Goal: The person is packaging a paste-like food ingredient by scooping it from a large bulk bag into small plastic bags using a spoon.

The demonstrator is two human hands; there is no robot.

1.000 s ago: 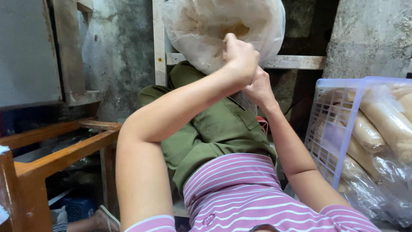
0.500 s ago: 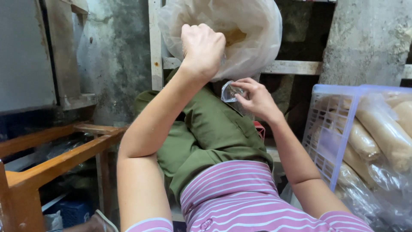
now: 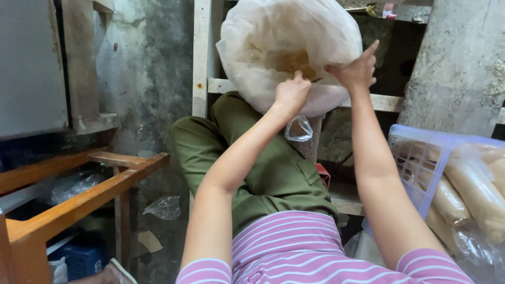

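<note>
Both hands have risen to the big clear plastic bag [image 3: 289, 52] propped against the white frame [image 3: 201, 58]. A moment ago the right hand [image 3: 355, 71] pinched a small clear bag [image 3: 299, 129] below it; now its fingers are closed on the big bag's lower edge, forefinger raised, while the left hand [image 3: 292, 93] is fisted on its underside, the small bag hanging just beneath. Right of the big bag stands a lilac crate [image 3: 418, 168] of wrapped rolls; left, a wooden bench [image 3: 84, 197] and stained concrete wall [image 3: 142, 68].
</note>
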